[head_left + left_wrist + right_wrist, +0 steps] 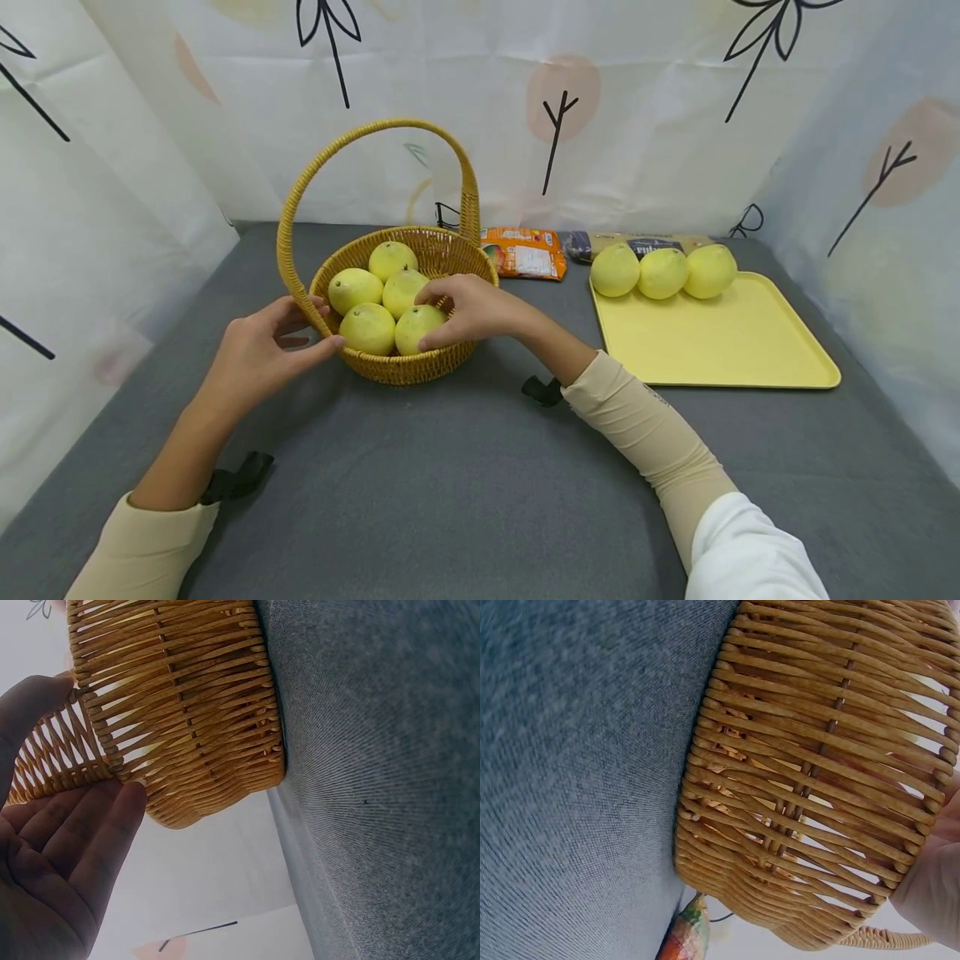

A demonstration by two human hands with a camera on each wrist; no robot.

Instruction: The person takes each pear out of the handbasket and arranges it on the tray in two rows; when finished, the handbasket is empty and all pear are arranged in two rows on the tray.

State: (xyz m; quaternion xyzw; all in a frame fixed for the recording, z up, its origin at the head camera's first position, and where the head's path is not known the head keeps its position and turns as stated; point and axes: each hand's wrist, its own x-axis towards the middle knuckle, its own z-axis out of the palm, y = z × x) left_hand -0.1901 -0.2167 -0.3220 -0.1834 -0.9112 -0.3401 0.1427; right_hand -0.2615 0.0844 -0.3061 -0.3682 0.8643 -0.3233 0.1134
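A yellow wicker basket [405, 367] with a tall arched handle stands on the grey table, several round yellow-green citrus fruits in it. At the foot of the handle, my left hand [258, 354] grips the basket's rim; in the left wrist view its thumb and fingers [105, 840] lie on either side of the weave. My right hand [480, 310] reaches over the right rim, thumb and fingers around the front right citrus fruit [417, 331]. From the right wrist, the basket wall [817, 750] hides most of that hand [934, 877].
On the right lies a yellow tray [720, 342] with three matching fruits [663, 273] along its back left edge. Behind are an orange snack packet [528, 252] and a long tan-and-purple packet [637, 242]. A printed white curtain [480, 108] encloses the table's back and sides.
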